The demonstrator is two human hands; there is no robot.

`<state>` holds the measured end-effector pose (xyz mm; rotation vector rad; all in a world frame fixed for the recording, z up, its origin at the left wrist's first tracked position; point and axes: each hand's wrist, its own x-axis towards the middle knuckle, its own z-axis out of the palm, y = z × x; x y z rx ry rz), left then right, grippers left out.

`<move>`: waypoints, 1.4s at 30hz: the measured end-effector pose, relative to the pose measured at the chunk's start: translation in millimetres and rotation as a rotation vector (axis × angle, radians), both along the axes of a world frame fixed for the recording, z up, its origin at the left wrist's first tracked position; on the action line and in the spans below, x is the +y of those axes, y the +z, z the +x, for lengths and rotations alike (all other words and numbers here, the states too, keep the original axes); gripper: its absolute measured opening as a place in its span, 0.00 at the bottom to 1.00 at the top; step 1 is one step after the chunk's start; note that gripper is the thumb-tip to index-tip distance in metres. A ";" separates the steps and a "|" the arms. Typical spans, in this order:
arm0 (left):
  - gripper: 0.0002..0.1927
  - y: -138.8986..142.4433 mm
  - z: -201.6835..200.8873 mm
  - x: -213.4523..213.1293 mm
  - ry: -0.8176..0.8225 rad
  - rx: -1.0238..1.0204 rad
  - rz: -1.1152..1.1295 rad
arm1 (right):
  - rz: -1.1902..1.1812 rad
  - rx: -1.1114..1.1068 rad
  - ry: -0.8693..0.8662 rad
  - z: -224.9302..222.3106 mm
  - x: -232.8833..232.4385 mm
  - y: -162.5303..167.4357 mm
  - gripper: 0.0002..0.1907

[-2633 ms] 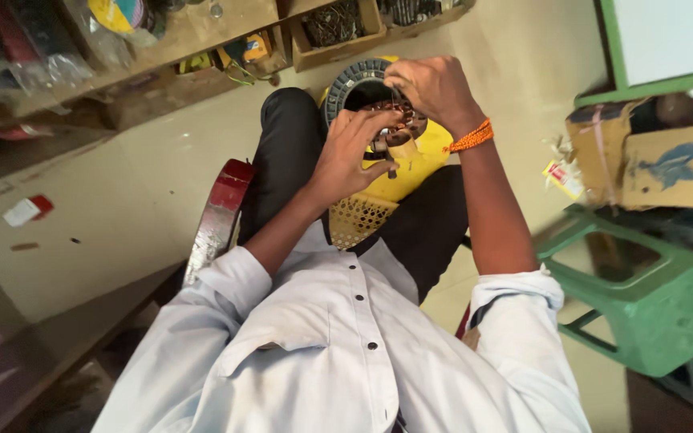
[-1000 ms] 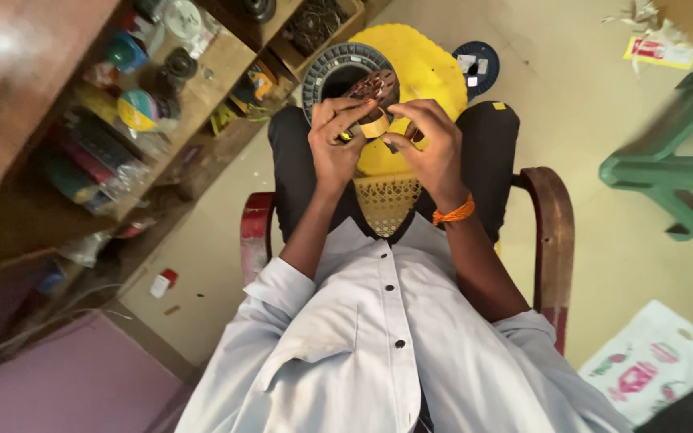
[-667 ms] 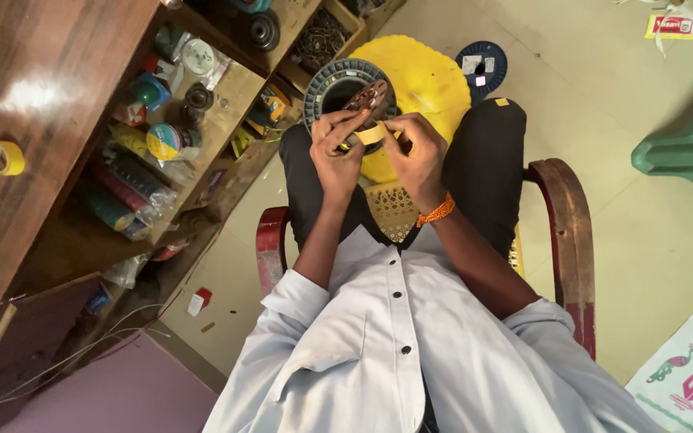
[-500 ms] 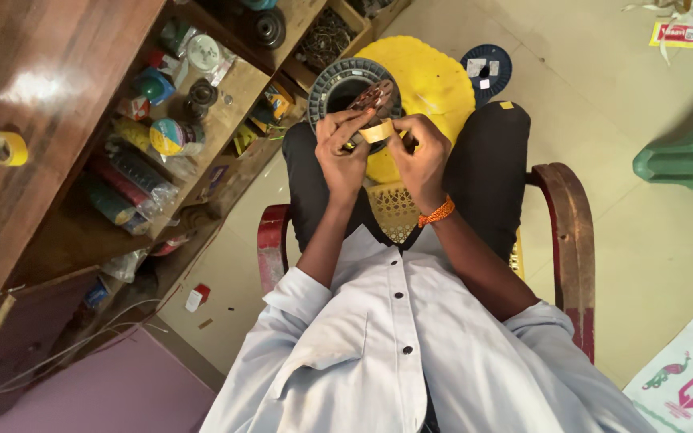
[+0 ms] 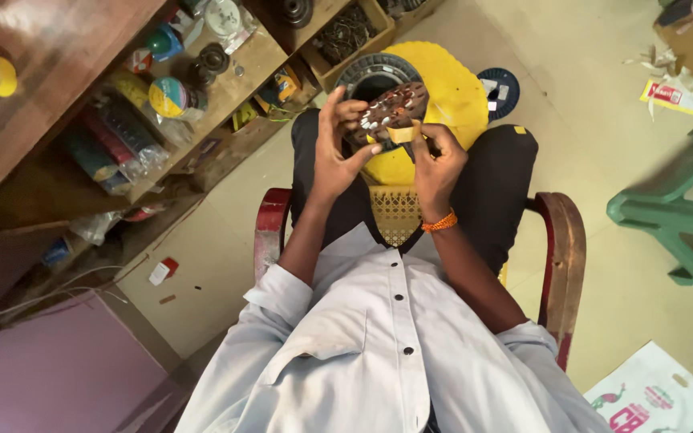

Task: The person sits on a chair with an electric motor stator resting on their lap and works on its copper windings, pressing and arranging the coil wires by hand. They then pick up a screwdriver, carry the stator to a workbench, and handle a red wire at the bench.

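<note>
Left hand (image 5: 332,156) is gripping round wound coil part (image 5: 391,112) steady over lap; right hand (image 5: 435,160) is pinching tan tape strip (image 5: 401,133) against it.

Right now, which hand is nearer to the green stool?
Right. The right hand, with the orange wristband, is on the side toward the green stool at the picture's right edge. The left hand holds the round wound part farther away, toward the shelves.
</note>
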<state>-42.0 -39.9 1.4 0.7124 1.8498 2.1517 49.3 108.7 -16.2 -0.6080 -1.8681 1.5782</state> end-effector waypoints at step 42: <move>0.17 33.3 -79.5 1.7 -0.130 0.224 -0.286 | 0.886 -0.317 1.256 -156.1 142.8 103.9 0.08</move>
